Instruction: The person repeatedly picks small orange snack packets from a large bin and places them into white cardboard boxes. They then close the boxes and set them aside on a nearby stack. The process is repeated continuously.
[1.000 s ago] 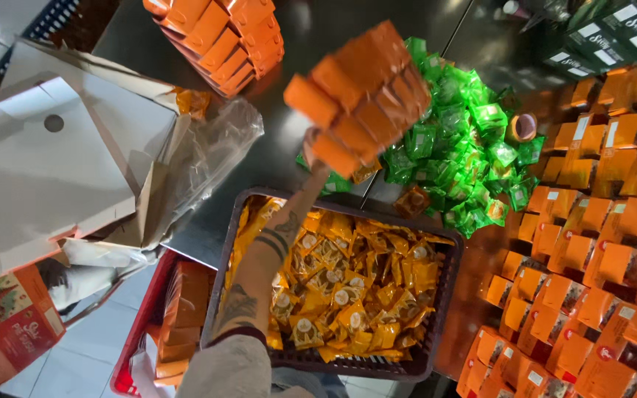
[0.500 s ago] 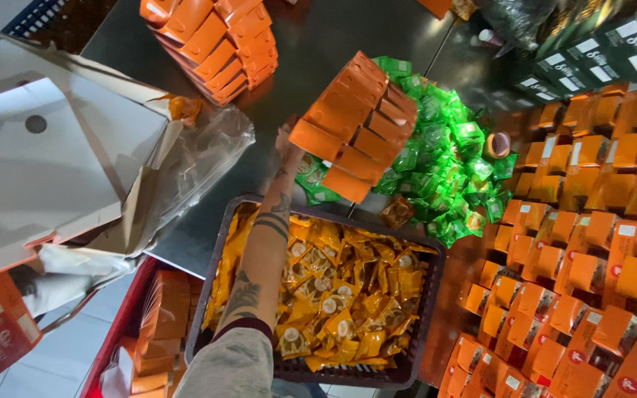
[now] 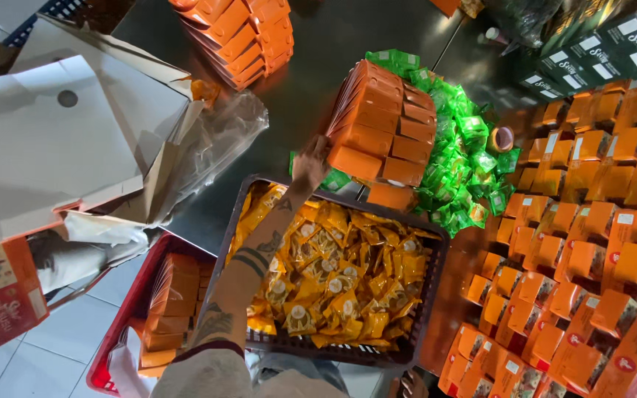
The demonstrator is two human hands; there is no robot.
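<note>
We see only one of our arms, and it reaches up and away from us, stretched out long and almost straight. It is bare from the pale sleeve at the bottom up to the wrist, with dark tattoos and bands on the skin. Our hand [image 3: 310, 163] is far out at the end, with the fingers closed around what it holds, and we cannot tell if it is our left or right.
</note>
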